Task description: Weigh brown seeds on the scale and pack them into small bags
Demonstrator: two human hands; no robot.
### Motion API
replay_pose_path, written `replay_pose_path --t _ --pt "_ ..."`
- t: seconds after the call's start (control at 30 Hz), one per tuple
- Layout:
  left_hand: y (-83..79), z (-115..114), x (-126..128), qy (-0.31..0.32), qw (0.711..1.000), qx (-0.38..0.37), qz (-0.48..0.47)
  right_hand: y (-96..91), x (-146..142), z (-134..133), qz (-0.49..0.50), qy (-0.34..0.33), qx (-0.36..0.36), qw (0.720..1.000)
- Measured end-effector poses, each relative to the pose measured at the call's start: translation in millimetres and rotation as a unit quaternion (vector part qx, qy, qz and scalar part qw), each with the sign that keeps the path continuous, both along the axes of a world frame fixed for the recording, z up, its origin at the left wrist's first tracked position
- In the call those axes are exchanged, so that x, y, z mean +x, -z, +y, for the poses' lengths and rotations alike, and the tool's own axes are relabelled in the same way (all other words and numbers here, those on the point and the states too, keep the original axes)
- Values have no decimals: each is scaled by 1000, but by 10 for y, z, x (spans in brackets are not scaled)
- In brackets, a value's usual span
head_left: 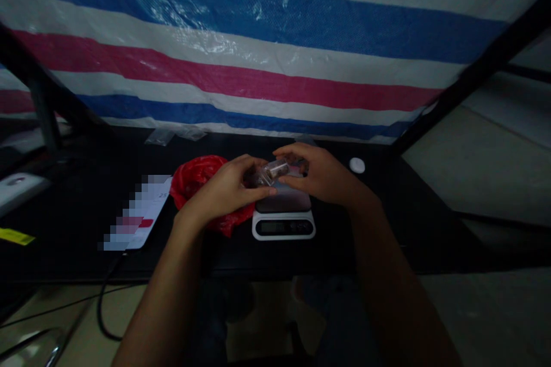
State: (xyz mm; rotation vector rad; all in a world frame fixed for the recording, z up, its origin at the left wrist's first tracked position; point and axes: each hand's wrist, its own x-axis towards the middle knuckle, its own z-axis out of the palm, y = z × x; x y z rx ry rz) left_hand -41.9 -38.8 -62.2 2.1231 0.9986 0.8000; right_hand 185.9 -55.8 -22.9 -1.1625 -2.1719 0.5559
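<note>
Above a small white digital scale [284, 225], both hands hold a small clear container [276, 170] with something brownish in it, tilted. My left hand [235, 183] is closed on its left end, with the thumb underneath. At the right end, my right hand [321, 172] pinches it between thumb and fingers. The scale's metal plate lies partly behind the hands, and its display is too dim to read. A crumpled red plastic bag [193, 178] lies beside and behind my left hand.
A phone [148, 212] with a blurred screen and a cable lies left on the black table [336, 246]. A round white object [357, 165] sits right. Clear plastic bags [161, 136] lie at the back, before a striped sheet [267, 74]. A yellow strip [16, 236] is far left.
</note>
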Motion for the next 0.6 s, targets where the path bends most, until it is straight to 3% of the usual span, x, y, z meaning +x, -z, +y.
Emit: replay_pose_path --t 0.37,0.5,0.6 --pt "-55 -23 -63 -3 999 -7 -41 -123 -76 -63 67 12 25 997" --pt "-33 -4 -106 -17 998 7 -53 -92 -5 -42 118 25 -1 993" --pt "2 20 -115 -39 996 16 -83 -12 75 5 93 13 -24 995"
